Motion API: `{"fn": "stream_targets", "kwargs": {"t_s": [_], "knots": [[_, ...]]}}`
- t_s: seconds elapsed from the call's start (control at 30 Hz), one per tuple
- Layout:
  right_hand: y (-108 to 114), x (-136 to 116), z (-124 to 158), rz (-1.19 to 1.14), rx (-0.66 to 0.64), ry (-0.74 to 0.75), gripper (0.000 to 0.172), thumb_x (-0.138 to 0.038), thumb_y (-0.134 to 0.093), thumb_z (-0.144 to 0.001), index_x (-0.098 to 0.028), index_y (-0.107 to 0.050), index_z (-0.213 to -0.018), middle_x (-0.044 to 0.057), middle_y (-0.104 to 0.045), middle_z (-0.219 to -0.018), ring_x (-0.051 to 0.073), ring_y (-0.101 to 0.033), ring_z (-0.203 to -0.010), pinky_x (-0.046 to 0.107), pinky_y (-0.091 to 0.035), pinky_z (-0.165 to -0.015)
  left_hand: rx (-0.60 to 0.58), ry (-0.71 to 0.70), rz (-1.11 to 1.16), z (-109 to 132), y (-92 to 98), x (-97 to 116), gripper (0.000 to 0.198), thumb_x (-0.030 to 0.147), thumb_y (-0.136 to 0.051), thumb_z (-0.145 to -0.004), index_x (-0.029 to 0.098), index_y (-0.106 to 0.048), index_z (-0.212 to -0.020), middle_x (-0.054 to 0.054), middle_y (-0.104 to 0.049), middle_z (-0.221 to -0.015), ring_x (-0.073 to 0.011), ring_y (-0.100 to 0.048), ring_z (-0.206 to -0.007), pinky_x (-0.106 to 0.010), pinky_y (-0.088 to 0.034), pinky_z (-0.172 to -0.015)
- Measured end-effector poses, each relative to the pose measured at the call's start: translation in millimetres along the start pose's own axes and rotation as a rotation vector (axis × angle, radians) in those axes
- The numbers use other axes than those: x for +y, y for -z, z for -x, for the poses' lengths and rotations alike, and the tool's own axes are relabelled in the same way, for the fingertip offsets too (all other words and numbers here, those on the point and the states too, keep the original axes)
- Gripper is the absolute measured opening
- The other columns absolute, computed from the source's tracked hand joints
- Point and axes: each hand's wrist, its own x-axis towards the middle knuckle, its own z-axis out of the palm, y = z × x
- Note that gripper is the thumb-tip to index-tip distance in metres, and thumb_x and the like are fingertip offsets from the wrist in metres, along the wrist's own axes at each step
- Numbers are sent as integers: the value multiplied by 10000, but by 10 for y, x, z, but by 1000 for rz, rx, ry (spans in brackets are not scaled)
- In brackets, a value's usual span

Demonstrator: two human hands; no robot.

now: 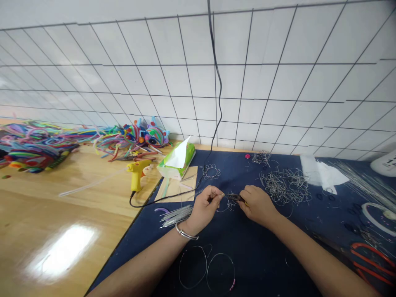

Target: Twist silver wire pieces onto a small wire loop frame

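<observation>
The left hand (pixel 206 208) pinches thin wire (pixel 228 203) at the tip of pliers (pixel 235 197) gripped in the right hand (pixel 258 205); two wire hoops (pixel 207 270) lie nearer, slightly left.

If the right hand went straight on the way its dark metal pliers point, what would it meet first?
Most likely the left hand: its pinched fingertips sit right ahead of the dark metal pliers in the right hand. Whether they already touch is unclear.
</observation>
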Motion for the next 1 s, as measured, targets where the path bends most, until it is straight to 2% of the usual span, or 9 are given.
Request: {"fn": "stream_targets", "kwargs": {"t_s": [0.3,0.7,0.83,1.0], "knots": [[7,-29,10,100,38,0,131,-259,-462,-773,-168,-511,-692,36,-483,-697,139,-412,-668,262,-267,-613,7,25,12,14,-6,14,126,279,-497,-798,156,-521,-811,42,-465,-556,-74,-433,-496,-193,-347,-502],[-27,-39,25,37,-35,-46,158,-279,-448,-803,-175,-502,-697,17,-498,-693,115,-453,-644,233,-282,-576,39,2,19,41,-26,18,115,268,-508,-788,157,-532,-807,42,-468,-547,-76,-435,-495,-195,-352,-507],[-88,37,28,-88,-41,-41,168,-293,-449,-806,-174,-501,-701,14,-496,-707,116,-464,-677,223,-318,-607,25,14,41,9,-29,17,112,267,-510,-788,156,-521,-803,40,-471,-572,-70,-437,-508,-189,-355,-515],[-75,-4,-1,-476,46,-209,209,-315,-411,-834,-173,-511,-718,-5,-482,-682,104,-467,-634,219,-356,-604,-54,58,84,0,-72,-45,126,264,-527,-777,162,-496,-844,37,-488,-629,-57,-447,-505,-180,-365,-500]]}}
